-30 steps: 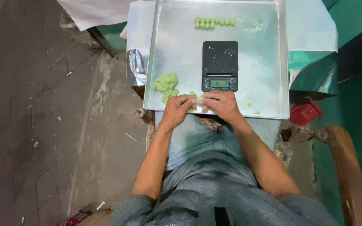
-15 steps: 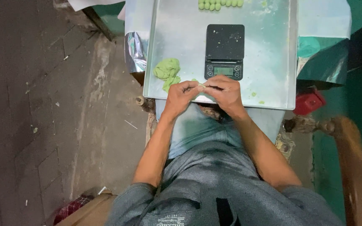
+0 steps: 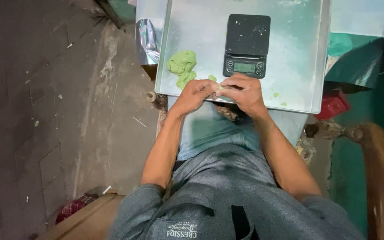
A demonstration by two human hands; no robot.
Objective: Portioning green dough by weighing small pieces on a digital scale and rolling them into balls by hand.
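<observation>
While pinched—dough bit (image 3: 219, 87) between hands (image 3: 221, 92)

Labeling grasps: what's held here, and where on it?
A small green dough piece, pinched between the fingertips of left hand and right hand; exact contact points hidden.

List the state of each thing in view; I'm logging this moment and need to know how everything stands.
Left hand: fingers curled, pinching a small piece of green dough together with the right hand.
Right hand: fingers closed on the same piece.
Small piece of green dough: mostly hidden between the fingertips.
Large lump of green dough: lying loose on the tray, untouched.
Black digital kitchen scale: display lit, platform bare.
Flat metal tray: smeared, with green crumbs.
</observation>
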